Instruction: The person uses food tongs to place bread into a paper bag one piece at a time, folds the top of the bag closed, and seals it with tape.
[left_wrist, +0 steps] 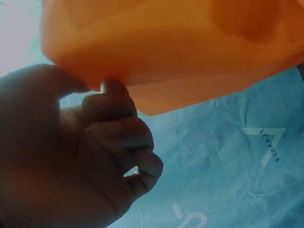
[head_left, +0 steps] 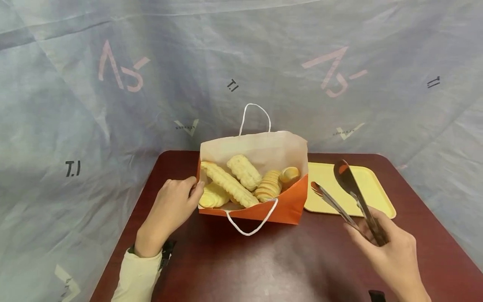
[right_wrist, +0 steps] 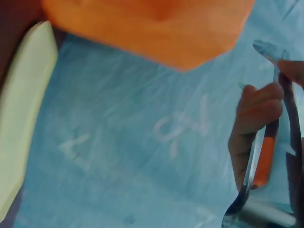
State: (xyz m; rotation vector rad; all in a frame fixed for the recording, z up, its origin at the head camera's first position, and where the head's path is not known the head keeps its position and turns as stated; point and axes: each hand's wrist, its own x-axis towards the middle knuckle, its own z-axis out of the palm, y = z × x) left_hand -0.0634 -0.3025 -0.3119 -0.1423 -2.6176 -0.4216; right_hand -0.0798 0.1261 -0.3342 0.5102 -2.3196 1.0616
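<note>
An orange paper bag (head_left: pixel 290 205) with a pale inside and white cord handles stands on the table, its mouth facing me. Several breads fill it, among them a long ridged bread stick (head_left: pixel 230 184), a shorter knobbly bread (head_left: pixel 244 171) and a spiral-ridged roll (head_left: pixel 268 185). My left hand (head_left: pixel 175 205) pinches the bag's left edge between thumb and index finger, as the left wrist view also shows at the bag's orange side (left_wrist: pixel 166 57). To the right, my right hand (head_left: pixel 392 247) grips metal tongs (head_left: pixel 356 193). The tongs' tips are spread with nothing between them, over the yellow tray.
A yellow tray (head_left: pixel 366 180) lies right of the bag on the dark red table (head_left: pixel 264 268). Grey printed fabric (head_left: pixel 211 54) hangs close behind the table and along both sides.
</note>
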